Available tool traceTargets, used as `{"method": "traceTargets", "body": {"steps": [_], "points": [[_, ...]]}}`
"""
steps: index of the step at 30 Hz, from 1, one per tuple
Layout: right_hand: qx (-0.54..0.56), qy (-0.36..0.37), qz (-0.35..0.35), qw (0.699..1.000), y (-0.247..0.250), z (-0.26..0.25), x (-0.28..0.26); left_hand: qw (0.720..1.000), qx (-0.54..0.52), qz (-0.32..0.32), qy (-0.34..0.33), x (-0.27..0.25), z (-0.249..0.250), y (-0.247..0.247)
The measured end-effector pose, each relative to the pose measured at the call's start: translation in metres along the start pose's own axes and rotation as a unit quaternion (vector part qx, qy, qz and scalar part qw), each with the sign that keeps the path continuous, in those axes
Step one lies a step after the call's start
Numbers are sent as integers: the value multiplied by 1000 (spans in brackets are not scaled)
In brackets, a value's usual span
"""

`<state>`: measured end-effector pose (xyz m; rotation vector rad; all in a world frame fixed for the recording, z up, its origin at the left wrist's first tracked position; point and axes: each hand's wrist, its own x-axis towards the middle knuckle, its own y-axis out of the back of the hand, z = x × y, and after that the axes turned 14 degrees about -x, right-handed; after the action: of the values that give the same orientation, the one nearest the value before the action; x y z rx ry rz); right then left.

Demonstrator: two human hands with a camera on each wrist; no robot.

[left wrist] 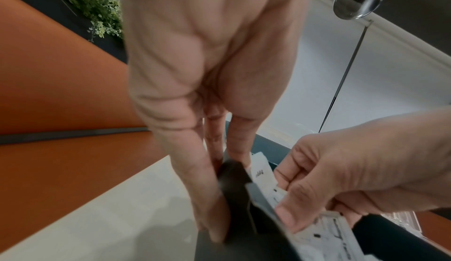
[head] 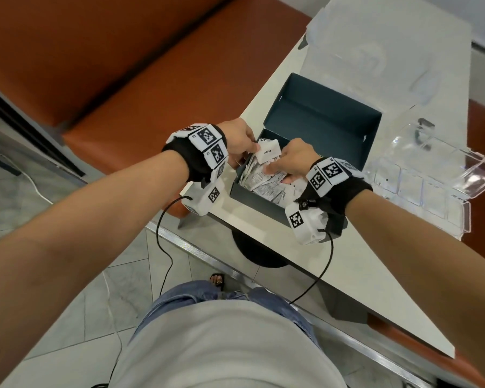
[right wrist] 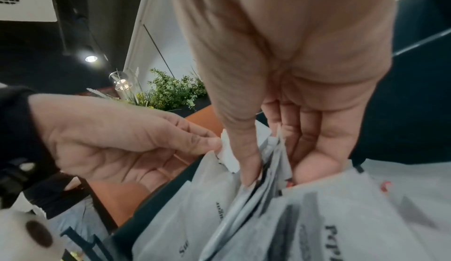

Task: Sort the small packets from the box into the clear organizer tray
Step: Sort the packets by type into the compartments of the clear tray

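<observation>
An open dark teal box (head: 256, 199) on the white table holds several small white printed packets (head: 265, 184). My left hand (head: 254, 149) is at the box's left rim and pinches one white packet (head: 268, 152) between thumb and forefinger; the right wrist view shows that pinch on the packet's edge (right wrist: 225, 149). My right hand (head: 277, 169) reaches into the box, thumb and fingers (right wrist: 314, 157) dug into a bunch of packets (right wrist: 329, 217) and gripping them. The clear organizer tray (head: 412, 189) sits right of the box, its compartments showing nothing inside.
The box's lid (head: 319, 113) stands open behind it. The tray's clear lid (head: 478, 170) is flipped open at the far right. More clear plastic (head: 375, 60) lies at the table's far end. An orange bench (head: 109, 65) runs along the left. Wrist cables hang below the table edge.
</observation>
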<state>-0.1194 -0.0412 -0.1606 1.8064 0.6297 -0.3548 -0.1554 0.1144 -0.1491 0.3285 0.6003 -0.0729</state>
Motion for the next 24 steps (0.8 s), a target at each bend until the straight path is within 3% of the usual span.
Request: {"method": "traceTargets", "body": {"steps": [6,20,22,24], "points": [[42,-27,18,999,13,1,-3,1000,8,-3,-6,1,-2,2],[149,-31,51,987,56,55,-31,1000,21,-3,-7,8,-4,5],[165,-25,65,984,65,60,-39,998,46,32,-35,8,-3,5],[182,-19,85,979,77,63,-47,984,80,113,-108,8,2,5]]}}
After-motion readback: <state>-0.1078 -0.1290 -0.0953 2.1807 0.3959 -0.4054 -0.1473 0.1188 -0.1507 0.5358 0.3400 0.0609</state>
